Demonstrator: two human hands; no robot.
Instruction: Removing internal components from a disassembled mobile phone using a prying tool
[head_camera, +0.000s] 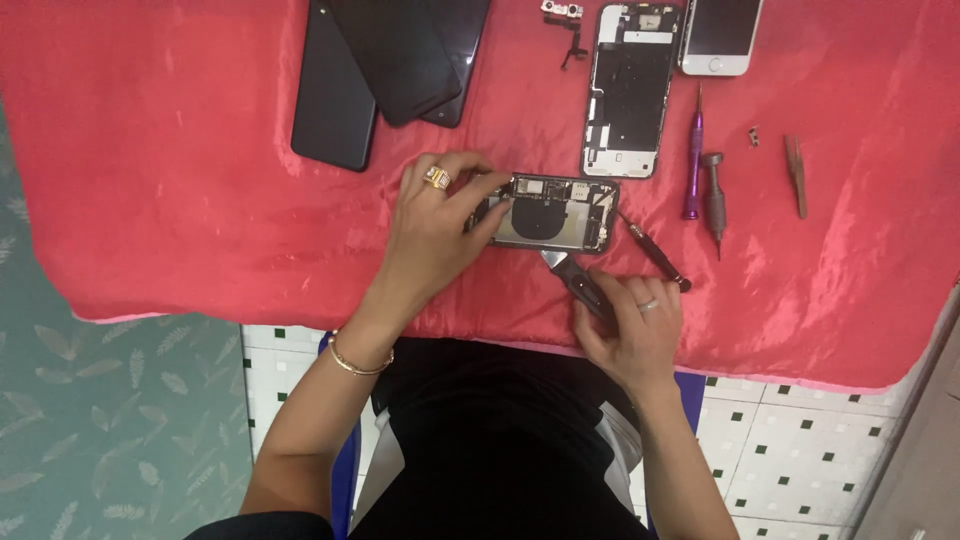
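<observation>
My right hand grasps a dark flat pry tool, its tip touching the near edge of the opened phone on the red-covered counter. My left hand pinches the phone's left end with its fingers. It seems light, stiff and fragile inside, so I judge the frame edges safest; behind lie another opened phone and screwdrivers.

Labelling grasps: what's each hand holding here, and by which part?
Left hand fingers pin the opened phone at its left end. Right hand grips a dark-handled flat tool by its handle, blade at the phone's lower edge.
</observation>
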